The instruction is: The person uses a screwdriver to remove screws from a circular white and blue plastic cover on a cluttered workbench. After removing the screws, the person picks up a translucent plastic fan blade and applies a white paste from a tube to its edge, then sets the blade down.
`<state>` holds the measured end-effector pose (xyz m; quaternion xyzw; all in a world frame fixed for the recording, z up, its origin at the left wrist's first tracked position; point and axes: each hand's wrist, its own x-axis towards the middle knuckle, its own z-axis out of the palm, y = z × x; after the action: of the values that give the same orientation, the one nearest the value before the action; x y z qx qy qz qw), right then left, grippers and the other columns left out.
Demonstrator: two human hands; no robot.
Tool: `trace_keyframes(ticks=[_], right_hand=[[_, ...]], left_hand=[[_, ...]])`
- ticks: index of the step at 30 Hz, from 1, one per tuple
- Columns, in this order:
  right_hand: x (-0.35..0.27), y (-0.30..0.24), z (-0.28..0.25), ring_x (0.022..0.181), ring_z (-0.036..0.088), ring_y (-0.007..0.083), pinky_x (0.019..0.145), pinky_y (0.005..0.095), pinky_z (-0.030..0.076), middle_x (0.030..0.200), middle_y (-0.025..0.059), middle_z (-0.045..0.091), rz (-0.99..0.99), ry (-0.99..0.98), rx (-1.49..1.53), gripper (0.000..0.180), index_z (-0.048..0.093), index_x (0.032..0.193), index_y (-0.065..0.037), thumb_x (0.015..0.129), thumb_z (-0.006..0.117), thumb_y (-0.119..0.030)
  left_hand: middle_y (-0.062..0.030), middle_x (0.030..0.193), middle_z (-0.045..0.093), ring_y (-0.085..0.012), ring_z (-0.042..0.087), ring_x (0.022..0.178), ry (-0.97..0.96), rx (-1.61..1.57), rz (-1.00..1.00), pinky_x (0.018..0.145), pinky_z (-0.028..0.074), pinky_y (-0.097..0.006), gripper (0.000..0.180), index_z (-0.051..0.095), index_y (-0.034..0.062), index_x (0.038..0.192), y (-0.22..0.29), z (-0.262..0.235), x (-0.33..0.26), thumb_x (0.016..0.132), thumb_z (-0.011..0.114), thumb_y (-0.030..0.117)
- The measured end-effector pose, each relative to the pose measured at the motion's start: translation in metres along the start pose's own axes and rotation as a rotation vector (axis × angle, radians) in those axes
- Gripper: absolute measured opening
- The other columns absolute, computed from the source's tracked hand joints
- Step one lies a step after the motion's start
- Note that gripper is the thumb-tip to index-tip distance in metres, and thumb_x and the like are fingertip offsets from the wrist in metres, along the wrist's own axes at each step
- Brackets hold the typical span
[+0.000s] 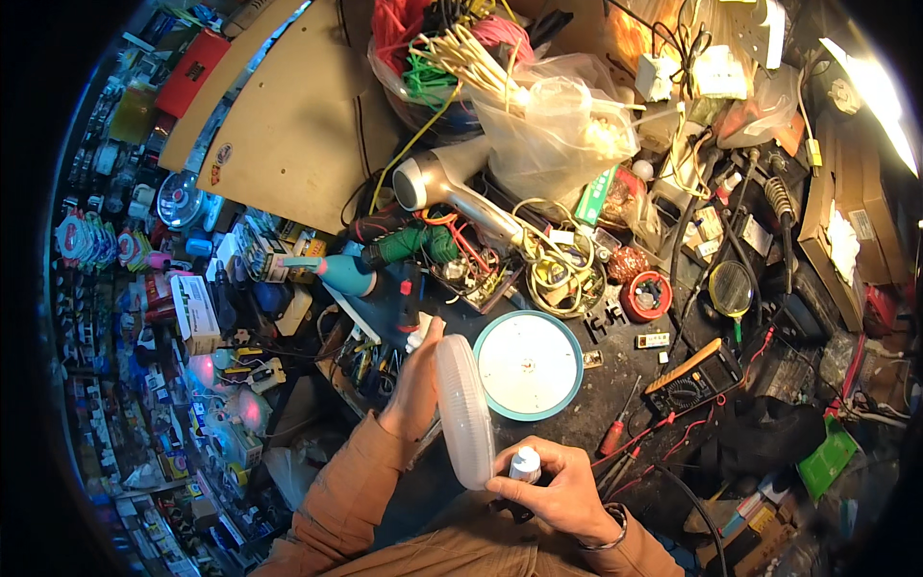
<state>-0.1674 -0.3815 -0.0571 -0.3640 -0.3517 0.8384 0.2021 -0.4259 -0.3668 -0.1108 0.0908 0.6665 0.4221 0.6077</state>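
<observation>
A whitish translucent round cover (463, 412) with a ribbed rim stands tilted on edge in front of me. My left hand (415, 385) holds it from the left side, its fingers partly hidden behind it. My right hand (562, 489) is closed round a small dark bottle with a white cap (525, 464), and its thumb and fingertips meet the cover's lower edge. Just beyond the cover, a round white disc with a teal rim (528, 365) lies flat on the dark bench.
Right of the disc lie a screwdriver (620, 418), a multimeter (685, 387) with red leads and a red round container (646, 295). Farther back are a hair dryer (452, 188) and plastic bags (553, 125) with wires. A teal-handled tool (336, 272) and crowded small goods fill the left.
</observation>
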Motion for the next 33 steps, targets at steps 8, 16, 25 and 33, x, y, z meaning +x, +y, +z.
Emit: trace_keyframes(ticks=[8,16,25,33], right_hand=[[-0.012,-0.017,0.006,0.079,0.069,0.0041,0.069,0.0244,0.055,0.091,0.0025,0.081,0.033,0.245,-0.113,0.023,0.082,0.12,-0.002,0.101,0.088,-0.014],[-0.033,-0.039,0.016,0.085,0.079,0.0245,0.08,0.0338,0.061,0.102,0.018,0.082,-0.175,0.191,-0.455,0.029,0.075,0.135,-0.002,0.109,0.075,-0.015],[-0.028,-0.038,0.018,0.07,0.075,0.0241,0.068,0.0339,0.058,0.093,0.0187,0.078,-0.385,0.254,-0.58,0.026,0.077,0.13,-0.002,0.105,0.077,-0.009],[-0.026,-0.036,0.015,0.078,0.079,0.0289,0.071,0.035,0.06,0.098,0.0191,0.08,-0.406,0.249,-0.581,0.024,0.077,0.129,-0.002,0.106,0.077,-0.008]], left_hand=[[-0.0001,0.061,0.046,-0.0155,0.042,0.053,-0.08,-0.444,-0.229,0.053,0.036,-0.033,0.068,0.052,0.0149,0.072,-0.033,-0.024,0.044,0.122,0.036,0.059],[0.0029,0.057,0.035,-0.0146,0.034,0.049,-0.019,-0.438,-0.141,0.051,0.03,-0.032,0.066,0.041,0.0186,0.065,-0.006,-0.024,0.037,0.123,0.038,0.05],[0.0002,0.067,0.055,-0.0123,0.048,0.054,-0.113,-0.167,0.301,0.055,0.041,-0.029,0.056,0.058,0.0097,0.076,0.036,-0.031,0.023,0.124,0.043,0.035],[0.0024,0.061,0.04,-0.0085,0.037,0.055,-0.026,0.043,0.458,0.053,0.03,-0.031,0.066,0.043,0.0129,0.065,0.052,-0.023,0.011,0.126,0.034,0.036]])
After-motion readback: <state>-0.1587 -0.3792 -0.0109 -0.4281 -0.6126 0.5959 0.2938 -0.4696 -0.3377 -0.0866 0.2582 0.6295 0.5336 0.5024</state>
